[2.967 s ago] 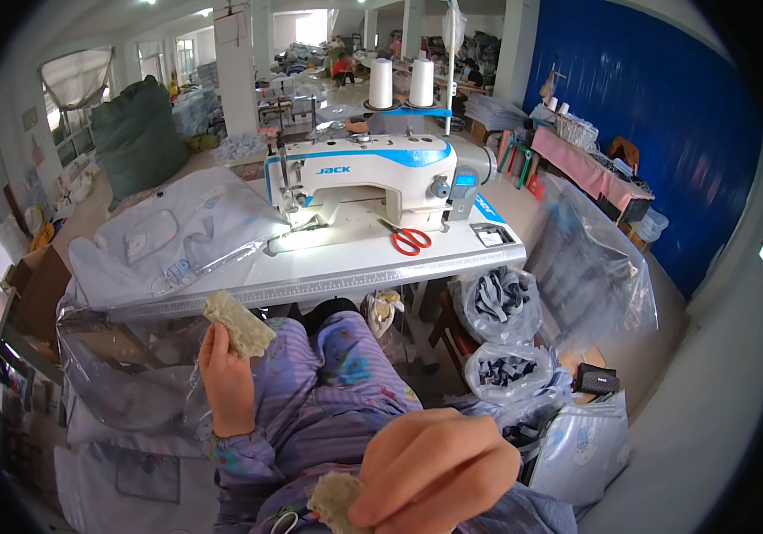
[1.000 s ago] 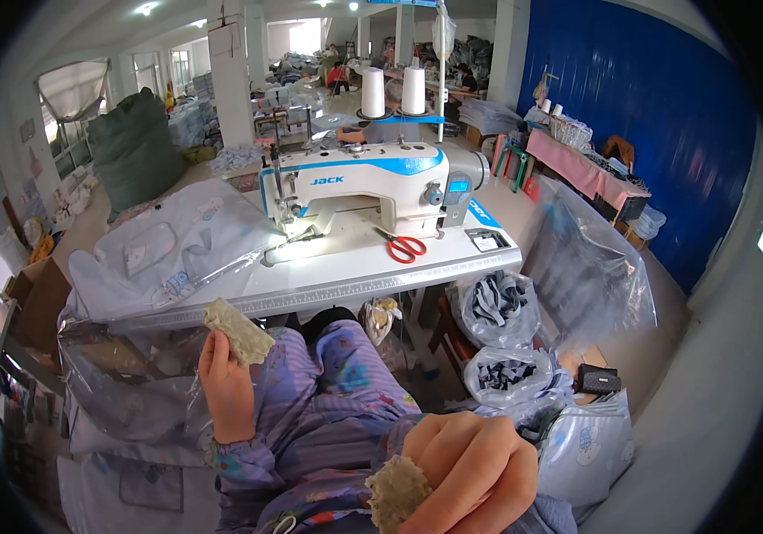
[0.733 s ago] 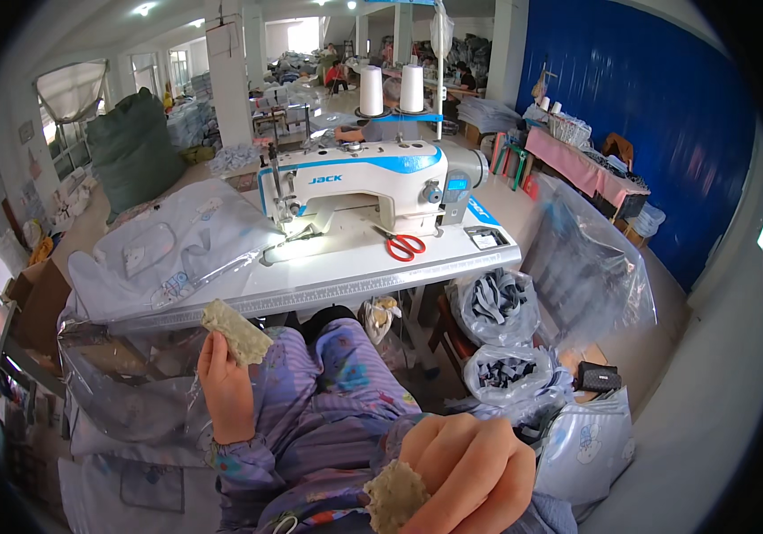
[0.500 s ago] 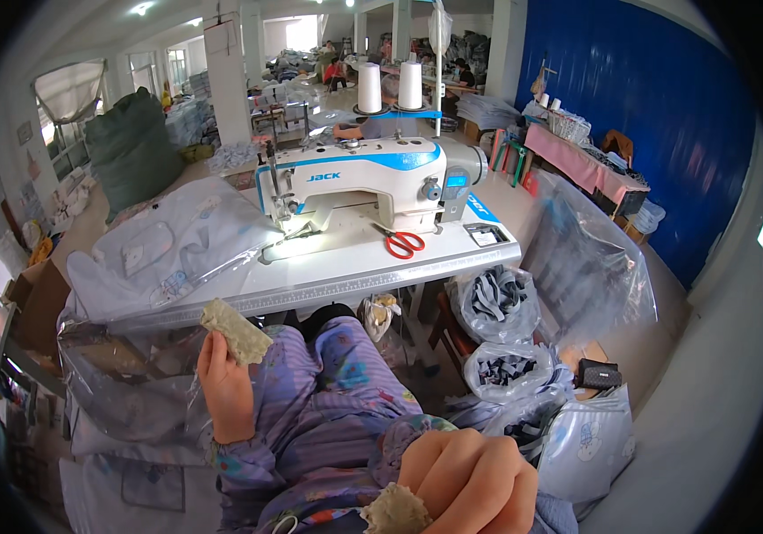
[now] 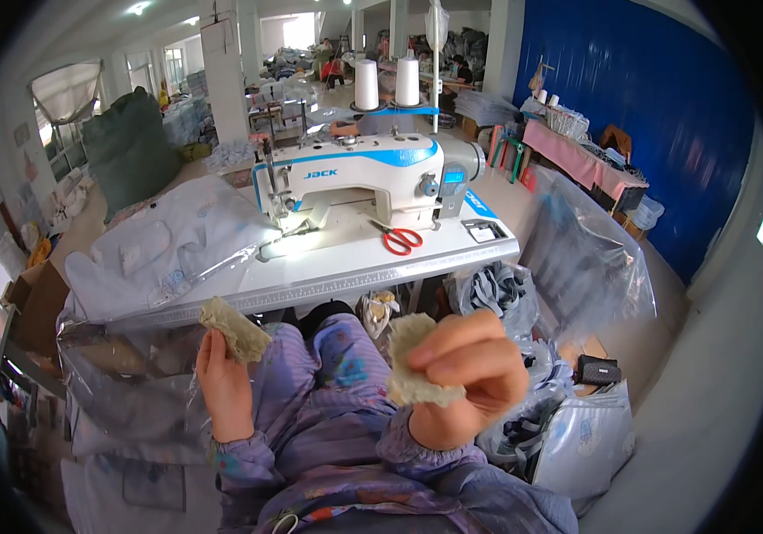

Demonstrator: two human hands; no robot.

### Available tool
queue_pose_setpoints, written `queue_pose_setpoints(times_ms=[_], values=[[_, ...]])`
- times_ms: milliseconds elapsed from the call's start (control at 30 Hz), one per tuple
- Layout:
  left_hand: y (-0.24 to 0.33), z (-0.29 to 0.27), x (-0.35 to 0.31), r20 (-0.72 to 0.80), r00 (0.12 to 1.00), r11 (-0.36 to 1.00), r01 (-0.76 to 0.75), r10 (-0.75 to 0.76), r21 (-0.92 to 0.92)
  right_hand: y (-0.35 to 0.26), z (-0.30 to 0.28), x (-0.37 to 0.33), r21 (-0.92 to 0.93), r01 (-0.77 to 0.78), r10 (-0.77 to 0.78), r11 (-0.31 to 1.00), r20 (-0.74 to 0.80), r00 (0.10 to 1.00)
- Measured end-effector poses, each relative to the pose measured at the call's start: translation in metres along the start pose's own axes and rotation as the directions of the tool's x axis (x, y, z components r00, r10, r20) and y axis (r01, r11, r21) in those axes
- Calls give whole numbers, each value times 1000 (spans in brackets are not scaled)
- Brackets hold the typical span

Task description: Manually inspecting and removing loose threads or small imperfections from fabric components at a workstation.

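My left hand is raised over the left thigh, its fingers closed round a thick, greenish-beige piece of flatbread. To the right of it, my right hand is lifted in front of me, pinching a smaller torn piece of flatbread between thumb and fingers. Both hands are apart from the sewing table. A white and blue sewing machine stands on that table with its lamp lit. Red-handled scissors lie beside the machine's base.
Clear plastic sheeting and pale fabric cover the table's left side. Bags of dark fabric strips stand at the right, near a black pouch. Two white thread cones rise behind the machine. A big green sack stands far left.
My right hand has risen from low at my body, moving up and forward with its flatbread piece. My left hand has hardly moved.
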State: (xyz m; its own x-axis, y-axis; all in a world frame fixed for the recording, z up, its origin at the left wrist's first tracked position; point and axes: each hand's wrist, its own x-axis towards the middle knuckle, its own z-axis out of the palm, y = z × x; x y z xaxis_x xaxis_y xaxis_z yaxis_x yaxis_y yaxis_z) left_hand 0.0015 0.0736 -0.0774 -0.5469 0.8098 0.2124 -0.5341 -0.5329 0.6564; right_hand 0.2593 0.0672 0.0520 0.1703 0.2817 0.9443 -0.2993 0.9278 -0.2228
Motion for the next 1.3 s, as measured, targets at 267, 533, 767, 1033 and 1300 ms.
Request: queue_pose_setpoints(times_ms=[267, 533, 767, 1033, 1300], values=[[-5, -11, -2, 79, 962, 670, -240, 262, 702, -5, 1, -2, 444, 180, -202, 878, 1, 979], [1, 3, -7, 56, 975, 734, -200, 215, 649, -10, -6, 0, 426, 168, -239, 889, 119, 964], [2, -2, -5, -56, 996, 906, -42, 72, 422, -13, -4, 2, 452, 145, -222, 880, 122, 967], [1, 8, -9, 9, 972, 776, -192, 234, 601, -20, 0, 3, 454, 150, -206, 878, 78, 975], [10, 7, -10, -71, 997, 873, 19, 17, 488, -16, -2, -1, 456, 147, -213, 878, 97, 972]])
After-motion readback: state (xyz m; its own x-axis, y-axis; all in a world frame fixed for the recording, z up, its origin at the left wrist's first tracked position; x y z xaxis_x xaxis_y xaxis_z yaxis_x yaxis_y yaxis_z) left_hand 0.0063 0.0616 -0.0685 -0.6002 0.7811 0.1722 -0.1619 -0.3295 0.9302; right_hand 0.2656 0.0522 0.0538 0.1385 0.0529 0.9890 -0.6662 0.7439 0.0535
